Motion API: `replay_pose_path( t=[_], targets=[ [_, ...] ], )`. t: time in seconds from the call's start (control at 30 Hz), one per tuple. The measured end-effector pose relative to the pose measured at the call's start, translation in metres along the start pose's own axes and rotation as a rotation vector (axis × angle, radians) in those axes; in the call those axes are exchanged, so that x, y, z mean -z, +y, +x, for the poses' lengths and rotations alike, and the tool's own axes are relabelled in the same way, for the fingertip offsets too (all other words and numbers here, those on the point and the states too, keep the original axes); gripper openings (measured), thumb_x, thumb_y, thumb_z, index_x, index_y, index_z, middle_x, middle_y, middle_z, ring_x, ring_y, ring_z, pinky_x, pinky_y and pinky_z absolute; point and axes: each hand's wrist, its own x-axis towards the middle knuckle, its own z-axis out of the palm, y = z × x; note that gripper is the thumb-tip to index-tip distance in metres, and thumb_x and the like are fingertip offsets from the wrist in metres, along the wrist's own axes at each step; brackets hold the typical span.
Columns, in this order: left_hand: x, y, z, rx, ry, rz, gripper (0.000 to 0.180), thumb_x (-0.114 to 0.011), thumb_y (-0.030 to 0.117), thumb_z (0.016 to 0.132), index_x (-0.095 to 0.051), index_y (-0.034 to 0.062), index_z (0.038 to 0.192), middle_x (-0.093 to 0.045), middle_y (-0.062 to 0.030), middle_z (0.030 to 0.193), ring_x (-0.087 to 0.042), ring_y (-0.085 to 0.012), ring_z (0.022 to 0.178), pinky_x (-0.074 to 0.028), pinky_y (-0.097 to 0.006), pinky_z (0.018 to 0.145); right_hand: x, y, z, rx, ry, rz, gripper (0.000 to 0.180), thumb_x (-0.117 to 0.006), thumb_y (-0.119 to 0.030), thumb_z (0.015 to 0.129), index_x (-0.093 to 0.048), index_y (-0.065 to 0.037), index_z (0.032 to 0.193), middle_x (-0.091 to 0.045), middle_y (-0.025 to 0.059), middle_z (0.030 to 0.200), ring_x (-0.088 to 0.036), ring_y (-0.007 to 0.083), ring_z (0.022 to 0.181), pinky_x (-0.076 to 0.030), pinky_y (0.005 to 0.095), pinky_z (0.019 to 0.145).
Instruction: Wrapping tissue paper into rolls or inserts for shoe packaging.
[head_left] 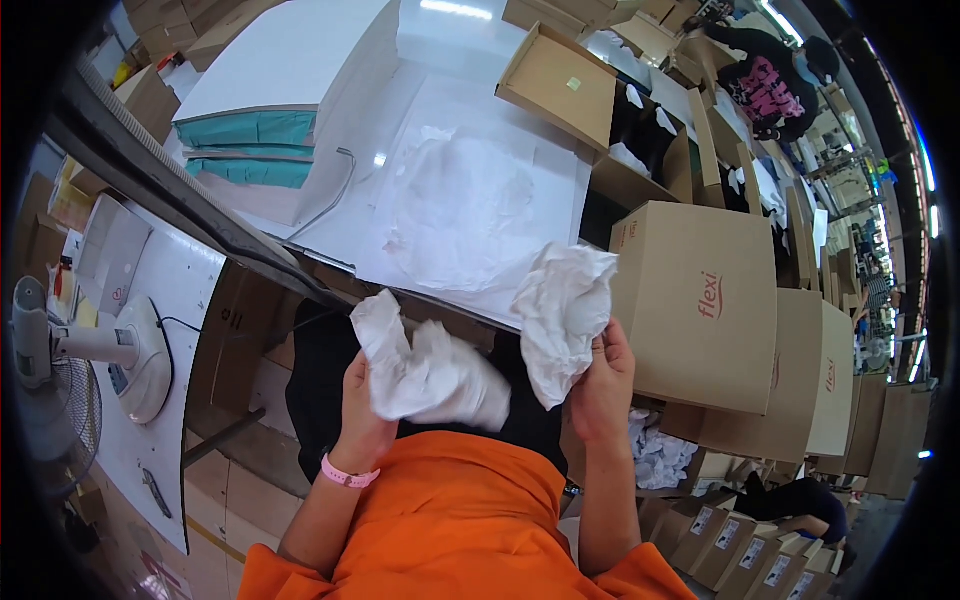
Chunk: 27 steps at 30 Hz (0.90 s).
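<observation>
My left hand (370, 405) is closed on a crumpled sheet of white tissue paper (435, 375), which is partly blurred by motion. A pink band circles that wrist. Another crumpled tissue paper (562, 315) is gripped in my right hand (605, 385), held upright above the table's near edge. Both papers are apart from each other, in front of my orange top. Just beyond them, a flat pile of wrinkled white tissue sheets (460, 200) lies on the white table (440, 50).
Open brown boxes (555, 75) line the right, with a large carton (695, 300) beside my right hand. Left are a stack with teal layers (250, 130), a slanting metal post (190, 190), a fan (140, 350) and pliers (155, 493). Crumpled paper (660, 450) sits lower right. Two people are farther right.
</observation>
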Motion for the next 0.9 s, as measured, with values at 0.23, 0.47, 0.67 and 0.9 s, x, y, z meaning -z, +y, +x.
replay_pose_path(
  t=[0.23,0.47,0.67,0.9],
  targets=[
    [0.017,-0.005,0.008,0.095,0.075,0.352,0.050,-0.047,0.041,0.123,-0.065,0.0025,0.149,-0.074,-0.0074,0.131,-0.071,-0.0170,0.117,-0.058,-0.035,0.096,-0.019,-0.029,-0.014,0.021,-0.219,-0.095,0.056,-0.049,-0.002,0.119,-0.037,-0.007,0.174,-0.060,0.0104,0.156,-0.062,0.0152,0.136,-0.052,0.0301,0.112],
    [-0.035,0.014,0.002,0.190,-0.266,-0.061,0.056,-0.054,0.038,0.121,-0.053,-0.0010,0.160,-0.067,-0.0080,0.151,-0.068,-0.0177,0.134,-0.055,-0.033,0.111,-0.058,0.014,-0.057,0.088,-0.450,-0.371,0.063,-0.054,0.000,0.112,-0.035,0.005,0.172,-0.047,0.0225,0.172,-0.047,0.0294,0.159,-0.035,0.0371,0.130],
    [-0.023,0.007,-0.001,0.106,-0.122,0.237,0.035,-0.060,0.011,0.115,-0.065,0.0008,0.148,-0.076,-0.0059,0.131,-0.073,-0.0136,0.114,-0.059,-0.030,0.097,-0.063,0.012,-0.062,-0.167,-0.375,-0.103,0.052,-0.075,-0.012,0.111,-0.055,0.002,0.157,-0.070,0.0111,0.140,-0.065,0.0154,0.126,-0.052,0.0305,0.110],
    [-0.016,0.008,0.006,0.091,0.160,0.418,0.041,-0.043,0.031,0.123,-0.068,0.0017,0.136,-0.074,-0.0056,0.111,-0.068,-0.0138,0.084,-0.060,-0.029,0.077,-0.057,-0.012,-0.045,0.060,-0.109,-0.339,0.042,-0.089,-0.010,0.100,-0.070,-0.002,0.137,-0.075,0.0053,0.121,-0.069,0.0088,0.104,-0.056,0.0230,0.089]
  ],
)
